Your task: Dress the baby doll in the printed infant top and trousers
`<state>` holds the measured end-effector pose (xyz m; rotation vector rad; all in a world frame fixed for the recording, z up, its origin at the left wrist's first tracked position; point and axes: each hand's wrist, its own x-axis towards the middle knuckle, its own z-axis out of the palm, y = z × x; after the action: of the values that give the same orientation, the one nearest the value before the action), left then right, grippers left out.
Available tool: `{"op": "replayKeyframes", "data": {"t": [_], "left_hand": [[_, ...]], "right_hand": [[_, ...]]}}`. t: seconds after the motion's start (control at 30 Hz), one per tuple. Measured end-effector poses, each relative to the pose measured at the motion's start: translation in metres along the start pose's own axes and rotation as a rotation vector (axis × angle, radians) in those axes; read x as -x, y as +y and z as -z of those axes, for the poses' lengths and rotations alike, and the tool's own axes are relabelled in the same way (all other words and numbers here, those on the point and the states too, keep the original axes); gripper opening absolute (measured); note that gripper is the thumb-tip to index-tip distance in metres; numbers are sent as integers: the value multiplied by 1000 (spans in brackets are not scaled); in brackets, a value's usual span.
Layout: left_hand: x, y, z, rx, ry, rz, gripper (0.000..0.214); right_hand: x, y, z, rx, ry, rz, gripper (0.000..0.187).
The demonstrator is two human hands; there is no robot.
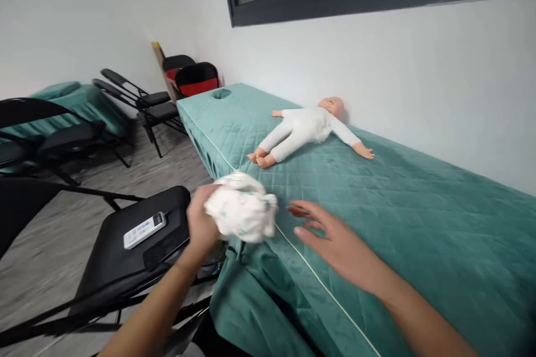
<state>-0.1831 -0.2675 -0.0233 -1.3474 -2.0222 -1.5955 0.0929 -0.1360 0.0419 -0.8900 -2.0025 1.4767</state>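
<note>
My left hand (202, 217) is closed around a bunched white cloth (240, 209) with small green marks, held over the near edge of the bed. The cloth is crumpled and a little blurred, so its exact kind does not show. To its right, my right hand (320, 231) hovers above the green quilted cover (402, 234), fingers apart and holding nothing. Beyond both hands a baby doll (307, 122) in a white body suit lies on its back, arms spread, head toward the wall and feet toward me.
On the left, a black folding chair (142, 217) carries a white device (144, 230) like a power bank. More folding chairs (153, 106) and a second green-covered bed (94, 103) stand farther back. A wall with a dark-framed window (293, 3) borders the bed's far side.
</note>
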Motion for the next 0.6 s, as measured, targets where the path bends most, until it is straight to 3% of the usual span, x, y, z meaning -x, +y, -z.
{"op": "replayKeyframes", "data": {"t": [0.03,0.07,0.13,0.17,0.23,0.37,0.47,0.6], "left_hand": [[1,-29,21,-210,158,67,28],[3,-57,40,-410,215,140,33],[14,-106,65,-727,207,304,46],[23,-127,70,-850,101,382,49],[50,-158,67,-991,-260,494,53],[118,-191,41,-1049,-655,483,52],[146,-207,34,-1189,-676,443,53],[146,-228,47,-1218,-665,411,53]], "right_hand": [[2,6,2,-14,-64,-33,43],[4,14,6,-31,-111,-77,43],[9,31,15,-64,-118,-160,44],[12,40,20,-76,-104,-189,45],[17,54,27,-87,-81,-227,46],[27,68,36,-91,-49,-273,43],[33,69,42,-126,-31,-293,40],[38,66,45,-154,-12,-294,35]]}}
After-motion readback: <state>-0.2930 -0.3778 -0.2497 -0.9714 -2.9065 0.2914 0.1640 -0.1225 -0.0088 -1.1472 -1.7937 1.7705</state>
